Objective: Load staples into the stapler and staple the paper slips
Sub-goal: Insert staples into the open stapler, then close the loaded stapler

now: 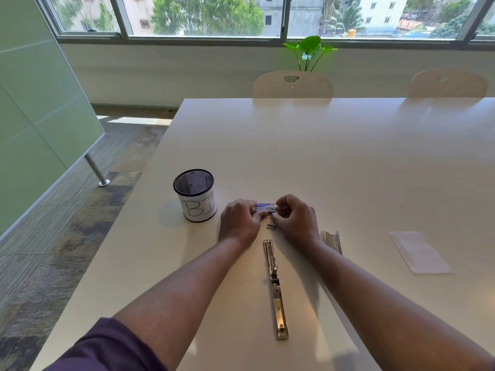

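Note:
A small purple and white staple box (265, 207) is held between my two hands just above the white table (348, 162). My left hand (241, 219) pinches its left end and my right hand (294, 218) grips its right end with curled fingers. A short strip of staples (271, 226) lies on the table under the hands. The metal stapler (276, 287) lies unfolded flat and lengthwise between my forearms. A small stack of paper slips (333, 241) rests just right of my right wrist.
A black mesh cup (195, 195) with a white label stands left of my hands. A white paper sheet (419, 251) lies at the right. Two white chairs (293, 85) stand at the far edge. The table's left edge drops to carpet.

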Demonstrator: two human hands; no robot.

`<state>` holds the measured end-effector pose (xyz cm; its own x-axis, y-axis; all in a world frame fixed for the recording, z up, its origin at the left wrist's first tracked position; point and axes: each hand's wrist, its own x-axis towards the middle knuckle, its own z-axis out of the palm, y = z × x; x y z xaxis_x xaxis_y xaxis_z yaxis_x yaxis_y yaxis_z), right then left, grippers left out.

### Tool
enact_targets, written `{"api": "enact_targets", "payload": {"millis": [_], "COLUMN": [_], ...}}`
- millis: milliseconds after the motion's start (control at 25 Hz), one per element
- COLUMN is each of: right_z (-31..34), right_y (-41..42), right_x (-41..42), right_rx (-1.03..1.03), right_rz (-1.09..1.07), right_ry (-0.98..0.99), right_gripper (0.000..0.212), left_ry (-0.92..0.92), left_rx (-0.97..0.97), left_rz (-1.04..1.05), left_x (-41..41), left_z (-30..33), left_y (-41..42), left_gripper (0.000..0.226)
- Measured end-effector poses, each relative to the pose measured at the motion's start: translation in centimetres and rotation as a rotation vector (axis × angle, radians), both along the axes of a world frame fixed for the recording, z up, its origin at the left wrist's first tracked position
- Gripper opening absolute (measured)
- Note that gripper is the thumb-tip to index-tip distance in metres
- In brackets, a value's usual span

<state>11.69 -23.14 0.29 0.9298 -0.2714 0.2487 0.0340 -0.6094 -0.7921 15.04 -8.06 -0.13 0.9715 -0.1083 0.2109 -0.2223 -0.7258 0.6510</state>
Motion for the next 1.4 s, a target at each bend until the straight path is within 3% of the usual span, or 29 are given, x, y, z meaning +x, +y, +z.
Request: {"api": "enact_targets", "payload": {"millis": [200,320,440,720,1040,1200,1400], "right_z": [-0.1,0.0,0.2,0.1,-0.1,-0.1,-0.4], "right_y": [0.1,-0.1,-0.1,0.0,0.4,0.5,1.4], "right_x": [0.0,-0.1,-0.6,-2.7,-3.8,-5.7,-8.1], "right_rx": [-0.032,-0.064,-0.08,-0.17,-0.205,-0.065,0.134], "right_rz": [0.003,-0.016,-0.012,0.116,0.099,0.011,0.053], "right_ry": [-0.003,-0.007,-0.023,0.002,0.026,-0.084,-0.144], "right_gripper": [0.019,0.017,0.014,0.015,0.006,0.009,0.006], "left_ry": [-0.032,-0.046,-0.03,-0.063,-0.021,0.002,0.06], "left_rx": [0.009,0.002,-0.073,-0.33,-0.422,-0.432,-0.434], "left_rz": [0.024,0.02,0.031,0.009,-0.018,-0.111,-0.204], "left_x": [0.2,0.3,0.3,-1.3,-4.1,-5.7,-7.1], "left_z": [-0.6,-0.6,-0.5,0.2,-0.5,-0.3,0.2], "left_y": [0.0,0.0,0.2,1.4,3.0,3.3,3.4], "left_gripper": [0.032,0.023,0.039,0.023,0.015,0.009,0.024]}}
